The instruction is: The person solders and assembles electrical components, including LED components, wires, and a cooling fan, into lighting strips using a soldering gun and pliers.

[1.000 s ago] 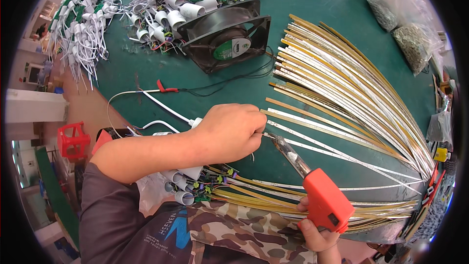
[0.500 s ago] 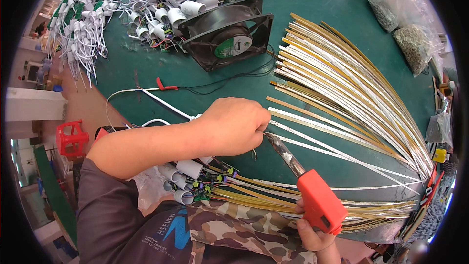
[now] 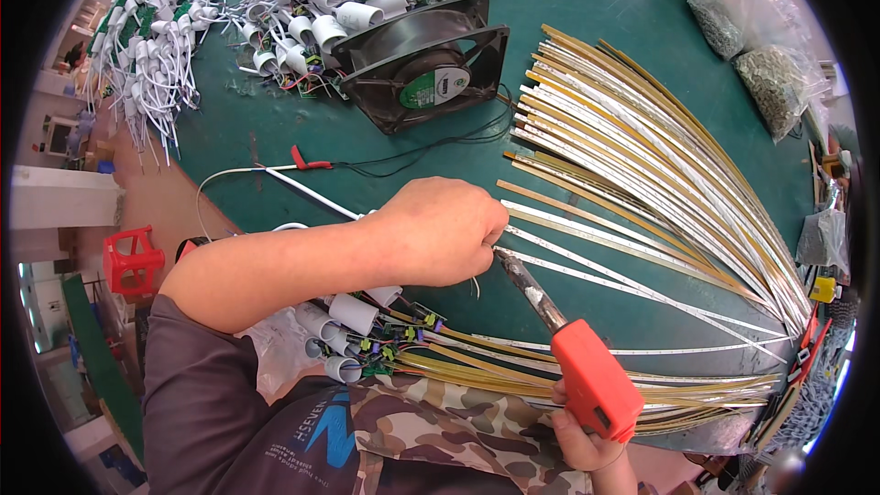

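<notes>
My left hand (image 3: 435, 229) is closed in a pinch above the green table; a thin pale wire (image 3: 476, 288) pokes out below its fingers. What else the fingertips hold is hidden. Just right of them lie the ends of white LED strips (image 3: 587, 270). My right hand (image 3: 582, 447) grips a red soldering gun (image 3: 596, 385), partly hidden behind its body. The gun's metal barrel slants up and left, its dark tip right at my left fingertips. A white cable (image 3: 316, 192) leads under my left wrist.
A black fan (image 3: 426, 69) stands beyond my left hand. Many LED strips (image 3: 642, 147) fan out on the right. White lamp sockets with circuit boards (image 3: 353, 312) lie near my body, more (image 3: 321, 9) at the back. Plastic bags of small parts (image 3: 775, 82) line the far right.
The soldering gun and my right hand have shifted slightly left. My left hand keeps its pinch at nearly the same place.
</notes>
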The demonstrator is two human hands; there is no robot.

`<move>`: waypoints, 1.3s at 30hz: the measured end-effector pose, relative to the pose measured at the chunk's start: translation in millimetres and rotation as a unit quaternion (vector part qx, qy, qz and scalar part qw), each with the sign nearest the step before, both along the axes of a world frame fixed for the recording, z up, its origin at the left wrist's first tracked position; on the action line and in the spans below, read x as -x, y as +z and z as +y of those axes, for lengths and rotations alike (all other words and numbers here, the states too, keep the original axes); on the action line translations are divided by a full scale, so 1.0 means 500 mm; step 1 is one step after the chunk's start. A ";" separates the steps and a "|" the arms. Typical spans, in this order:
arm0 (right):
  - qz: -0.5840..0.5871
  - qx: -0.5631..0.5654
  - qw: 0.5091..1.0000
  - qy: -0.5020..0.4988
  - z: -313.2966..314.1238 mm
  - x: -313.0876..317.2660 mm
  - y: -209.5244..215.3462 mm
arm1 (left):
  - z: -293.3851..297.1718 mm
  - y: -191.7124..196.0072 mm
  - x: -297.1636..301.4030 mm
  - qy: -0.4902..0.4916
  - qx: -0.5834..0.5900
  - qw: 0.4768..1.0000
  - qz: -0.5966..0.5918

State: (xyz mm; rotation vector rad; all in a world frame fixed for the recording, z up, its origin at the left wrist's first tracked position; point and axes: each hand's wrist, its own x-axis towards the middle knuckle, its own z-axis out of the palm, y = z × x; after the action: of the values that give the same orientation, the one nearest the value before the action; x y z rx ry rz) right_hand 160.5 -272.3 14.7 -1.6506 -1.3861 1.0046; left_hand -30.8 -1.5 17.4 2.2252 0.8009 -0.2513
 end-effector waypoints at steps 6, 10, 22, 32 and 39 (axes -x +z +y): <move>0.041 0.038 0.998 0.034 -0.020 -0.018 0.009 | 0.001 -0.002 0.001 -0.003 -0.003 1.000 0.001; 0.056 0.061 0.996 -0.046 0.001 0.000 0.015 | 0.002 -0.001 0.000 0.000 0.002 1.000 0.005; -0.057 0.000 0.998 0.034 -0.022 -0.007 -0.013 | 0.002 -0.003 -0.001 -0.005 -0.004 1.000 0.000; -0.064 0.019 0.996 0.058 -0.021 -0.017 0.004 | 0.004 -0.003 0.000 0.001 0.001 1.000 0.004; 0.068 0.022 0.996 -0.045 -0.029 -0.008 0.033 | 0.003 0.002 -0.003 0.002 0.012 1.000 0.016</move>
State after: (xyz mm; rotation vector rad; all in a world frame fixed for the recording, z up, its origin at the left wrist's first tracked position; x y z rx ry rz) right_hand 164.4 -287.0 31.0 -1.6305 -1.1988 1.0812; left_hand -29.3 0.2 18.6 2.2025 0.8165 -0.2938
